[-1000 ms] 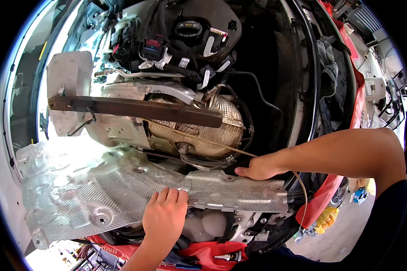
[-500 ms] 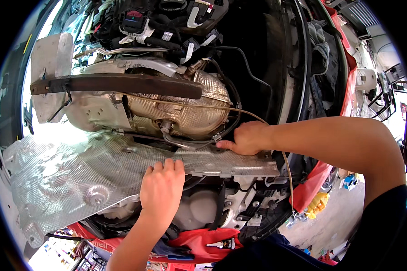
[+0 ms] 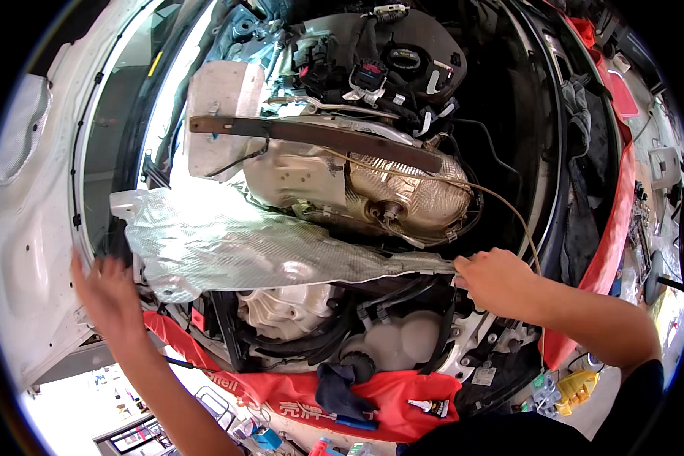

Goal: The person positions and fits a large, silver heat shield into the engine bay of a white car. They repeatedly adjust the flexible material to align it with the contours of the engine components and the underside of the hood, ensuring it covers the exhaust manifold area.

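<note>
A silvery, dimpled metal heat shield (image 3: 228, 247) lies slanting across the engine bay. My right hand (image 3: 498, 283) is closed on its narrow right end, thumb and fingers pinching the edge. My left hand (image 3: 108, 292) is off the shield, beside its wide left end. The fingers there look stretched and apart, a little smeared by motion, with nothing seen in them. Behind the shield sits a foil-wrapped exhaust part (image 3: 414, 194). A dark brown bar (image 3: 311, 139) crosses above it, and a thin tan cable (image 3: 501, 199) runs right, passing behind my right forearm.
A white translucent reservoir (image 3: 414, 338) and a pale metal casting (image 3: 285, 310) sit on the near side. Red fender covers (image 3: 281, 395) drape the front edge, with a dark cloth (image 3: 343, 391) and a small tube (image 3: 429, 408) on them. The engine cover (image 3: 433, 45) lies farther back.
My left hand has let go of the shield's near edge and moved far left. My right hand has come to grip the shield's right end. The whole view has shifted.
</note>
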Demonstrator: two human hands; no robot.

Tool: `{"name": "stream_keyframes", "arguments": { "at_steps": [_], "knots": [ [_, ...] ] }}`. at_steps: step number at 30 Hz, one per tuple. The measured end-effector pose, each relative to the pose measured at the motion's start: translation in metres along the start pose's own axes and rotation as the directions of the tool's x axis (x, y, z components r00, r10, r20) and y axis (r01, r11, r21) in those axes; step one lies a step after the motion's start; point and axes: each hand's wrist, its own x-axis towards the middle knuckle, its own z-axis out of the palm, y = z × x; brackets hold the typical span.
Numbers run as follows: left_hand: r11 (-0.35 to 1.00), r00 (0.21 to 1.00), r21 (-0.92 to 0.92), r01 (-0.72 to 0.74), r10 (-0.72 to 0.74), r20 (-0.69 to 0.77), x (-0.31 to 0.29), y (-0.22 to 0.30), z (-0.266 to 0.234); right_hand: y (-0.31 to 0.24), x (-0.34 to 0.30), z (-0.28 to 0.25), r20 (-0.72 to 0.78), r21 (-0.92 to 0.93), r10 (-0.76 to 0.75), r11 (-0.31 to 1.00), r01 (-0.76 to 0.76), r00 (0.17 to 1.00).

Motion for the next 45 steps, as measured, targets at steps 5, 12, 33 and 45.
{"name": "stream_keyframes", "arguments": {
  "at_steps": [5, 12, 33, 45],
  "knots": [
    [0.809, 0.733, 0.160, 0.566, -0.583, 0.351, 0.047, -0.018, 0.028, 0.014, 0.015, 0.016, -0.001, -0.052, -0.028, 0.998, 0.028, 1.000],
    [0.891, 0.883, 0.252, 0.378, -0.428, 0.190, 0.022, -0.057, 0.036, 0.015, 0.014, 0.023, 0.014, -0.180, -0.077, 0.980, 0.079, 0.997],
    [0.754, 0.944, 0.573, 0.321, -0.303, -0.129, 0.040, -0.089, 0.088, 0.044, 0.064, 0.053, 0.025, -0.174, -0.034, 0.984, 0.038, 0.999],
    [0.904, 0.921, 0.193, 0.381, -0.390, 0.006, 0.003, -0.068, 0.067, 0.049, 0.038, 0.040, -0.089, -0.165, -0.092, 0.983, 0.076, 0.992]
  ]
}}
